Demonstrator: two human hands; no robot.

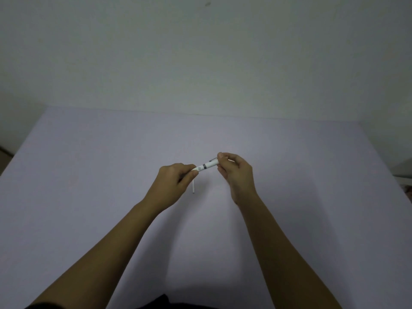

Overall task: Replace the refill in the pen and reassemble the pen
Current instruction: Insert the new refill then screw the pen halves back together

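Note:
A white pen (207, 166) with a dark band at its middle is held level above the pale lilac table (89, 175), between both hands. My left hand (172, 182) pinches its left end with thumb and fingers. My right hand (234, 171) grips its right end, where a metal clip shows. A thin white refill (194, 188) pokes down from under my left hand, its dark tip near the table; whether it lies on the table or is held I cannot tell.
A plain pale wall (200, 52) rises behind the table's far edge. At the right edge of the view stands a white piece of furniture (404, 172). A dark garment (160, 303) shows at the bottom.

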